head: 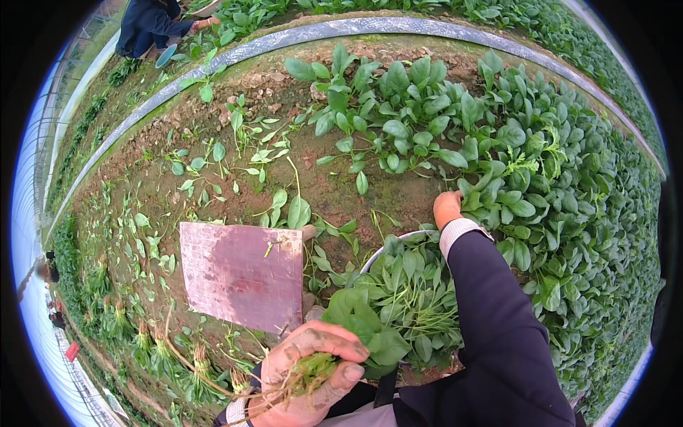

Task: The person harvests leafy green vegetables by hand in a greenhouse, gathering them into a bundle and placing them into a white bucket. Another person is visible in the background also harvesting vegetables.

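Observation:
My left hand, soiled with dirt, is closed around a bunch of spinach. Its roots and pale stem bases stick out towards me, and the broad leaves point away over the basin. Farther out, my right hand reaches down at the base of the standing spinach plants. Leaves and the angle hide its fingertips, so whether it grips a stem is not visible. Between my arms sits a white-rimmed basin heaped with picked spinach.
A reddish board stool stands left of the basin. Tied spinach bundles lie at lower left. Loose leaves litter the soil. A grey strip curves across the far side. Beyond it a person crouches near a blue bowl.

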Motion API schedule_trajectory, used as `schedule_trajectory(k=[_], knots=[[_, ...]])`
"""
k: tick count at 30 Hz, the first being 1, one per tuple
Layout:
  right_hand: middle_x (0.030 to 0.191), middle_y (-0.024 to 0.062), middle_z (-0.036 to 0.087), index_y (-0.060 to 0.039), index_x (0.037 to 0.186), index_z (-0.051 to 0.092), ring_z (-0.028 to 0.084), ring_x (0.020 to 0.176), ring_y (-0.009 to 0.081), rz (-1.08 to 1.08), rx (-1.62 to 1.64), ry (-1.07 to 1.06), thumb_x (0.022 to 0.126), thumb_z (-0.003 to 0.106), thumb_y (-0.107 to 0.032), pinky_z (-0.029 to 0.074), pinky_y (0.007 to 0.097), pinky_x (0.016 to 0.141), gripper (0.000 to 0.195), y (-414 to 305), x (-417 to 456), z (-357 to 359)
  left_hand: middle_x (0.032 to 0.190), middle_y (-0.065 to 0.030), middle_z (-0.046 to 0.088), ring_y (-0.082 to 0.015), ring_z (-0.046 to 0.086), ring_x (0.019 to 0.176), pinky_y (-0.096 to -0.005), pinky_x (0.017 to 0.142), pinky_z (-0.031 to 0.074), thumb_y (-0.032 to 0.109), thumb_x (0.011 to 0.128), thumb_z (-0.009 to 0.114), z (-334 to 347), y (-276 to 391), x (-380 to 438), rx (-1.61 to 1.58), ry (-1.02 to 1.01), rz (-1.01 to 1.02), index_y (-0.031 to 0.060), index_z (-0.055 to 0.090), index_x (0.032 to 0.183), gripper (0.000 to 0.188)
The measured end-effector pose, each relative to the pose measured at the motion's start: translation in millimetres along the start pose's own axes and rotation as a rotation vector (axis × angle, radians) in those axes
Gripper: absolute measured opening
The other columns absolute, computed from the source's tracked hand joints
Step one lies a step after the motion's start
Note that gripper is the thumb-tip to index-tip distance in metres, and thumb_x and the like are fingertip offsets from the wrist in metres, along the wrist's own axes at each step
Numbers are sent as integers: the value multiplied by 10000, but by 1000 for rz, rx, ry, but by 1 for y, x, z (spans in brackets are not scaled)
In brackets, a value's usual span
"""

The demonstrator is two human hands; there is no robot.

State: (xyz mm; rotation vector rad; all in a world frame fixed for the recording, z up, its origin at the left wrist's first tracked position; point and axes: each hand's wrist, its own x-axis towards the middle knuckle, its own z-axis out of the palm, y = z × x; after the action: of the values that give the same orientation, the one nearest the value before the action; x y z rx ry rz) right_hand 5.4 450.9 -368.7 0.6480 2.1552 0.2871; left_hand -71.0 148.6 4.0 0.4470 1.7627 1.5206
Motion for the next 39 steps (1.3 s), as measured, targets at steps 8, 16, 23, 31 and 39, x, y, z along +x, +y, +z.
schedule_trajectory(k=[8,16,23,31,39], knots=[[1104,85,612,-76,1042,641,595,999,214,-42,0,-5,843,511,-143,485,362,737,247,-1,-10,3,751,-114,623,-205,583,778,-368,844,413,256,731,712,10,2,-5,39,-18,42,4,611,773,274],[1035,73,636,-128,1000,646,603,965,240,61,240,4,833,487,-165,458,439,742,233,21,-27,-3,796,-133,621,-231,592,809,-389,850,417,238,747,707,27,11,-22,45,-53,67,-3,590,806,275],[1043,125,565,-74,1120,524,559,985,307,-93,1043,652,766,547,-78,429,418,854,354,70,-135,-93,842,-99,637,-247,600,903,-374,860,420,32,789,645,40,5,-39,-144,-166,212,8,574,859,103],[946,53,566,-37,1144,526,575,747,117,-526,2179,748,745,531,121,511,273,680,428,141,-222,-94,727,-80,591,-181,604,677,-299,674,489,64,801,633,79,11,-74,-170,-230,154,-10,550,821,112],[1003,86,581,0,1108,528,579,839,167,-644,2294,958,736,577,72,492,294,757,382,164,-353,-84,707,-54,579,-133,548,573,-241,546,448,44,795,627,126,-25,-37,-291,-230,117,2,576,872,101]])
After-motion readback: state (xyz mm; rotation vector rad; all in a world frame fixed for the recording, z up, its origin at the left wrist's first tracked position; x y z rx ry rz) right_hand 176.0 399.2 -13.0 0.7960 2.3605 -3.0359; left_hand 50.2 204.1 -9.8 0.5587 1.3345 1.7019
